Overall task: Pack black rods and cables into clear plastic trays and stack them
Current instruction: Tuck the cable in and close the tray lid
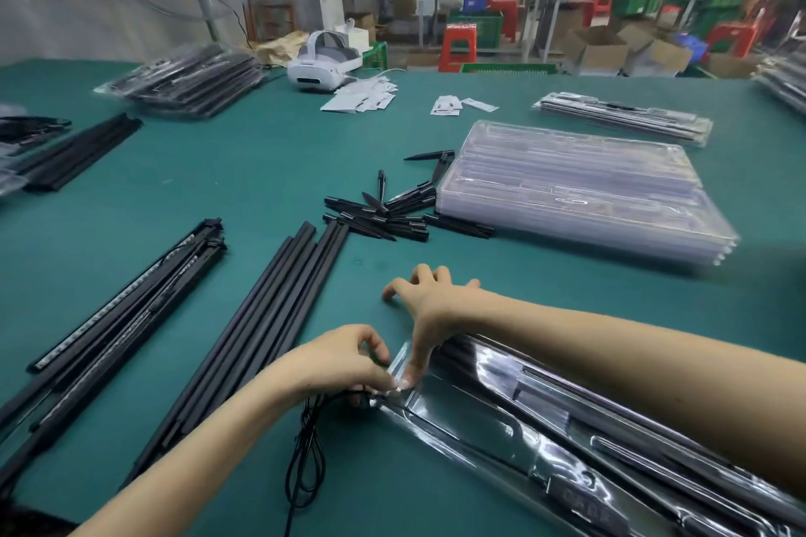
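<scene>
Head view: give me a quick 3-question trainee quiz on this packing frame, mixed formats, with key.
1. Multiple choice: What does the left hand pinch at the end of the clear tray?
A. a white card
B. a black cable
C. a short spike

2. True or false: The stack of empty clear trays lies on the green table beyond the right hand.

3. Fill in: The short black spikes lie in a loose pile between the long black rods and the ____.

Key: 1 B; 2 true; 3 stack of empty clear trays.
</scene>
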{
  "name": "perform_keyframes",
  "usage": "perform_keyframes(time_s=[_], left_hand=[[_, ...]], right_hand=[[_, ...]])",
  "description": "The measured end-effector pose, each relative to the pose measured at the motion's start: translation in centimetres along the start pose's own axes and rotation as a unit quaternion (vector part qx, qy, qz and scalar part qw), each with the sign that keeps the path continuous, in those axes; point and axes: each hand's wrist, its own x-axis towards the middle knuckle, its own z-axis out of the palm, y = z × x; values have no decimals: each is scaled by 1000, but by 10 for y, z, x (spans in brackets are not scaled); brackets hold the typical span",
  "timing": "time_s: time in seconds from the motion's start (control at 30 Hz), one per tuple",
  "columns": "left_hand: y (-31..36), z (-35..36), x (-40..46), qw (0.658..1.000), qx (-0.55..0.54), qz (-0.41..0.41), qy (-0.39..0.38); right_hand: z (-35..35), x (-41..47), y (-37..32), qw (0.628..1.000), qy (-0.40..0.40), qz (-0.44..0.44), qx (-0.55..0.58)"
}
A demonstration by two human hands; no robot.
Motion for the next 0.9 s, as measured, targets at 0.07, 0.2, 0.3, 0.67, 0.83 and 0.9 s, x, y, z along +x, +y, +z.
perform_keyframes(time_s=[0.07,0.2,0.3,0.67,0.83,0.9], left_hand=[[1,-4,1,1000,-2,10,-23],[2,-2,11,997,50,55,2],[2,-3,17,997,56,55,-15],[3,-9,18,994,76,54,-48],[15,-5,24,982,182,48,-26],[22,-3,26,969,242,42,-9]], right_hand=[[1,0,0,1000,4,3,13],[4,0,2,999,9,4,34],[4,1,3,999,-2,-17,49],[9,3,0,999,12,-2,51],[12,4,-3,999,18,7,35],[10,5,-5,1000,13,6,27]])
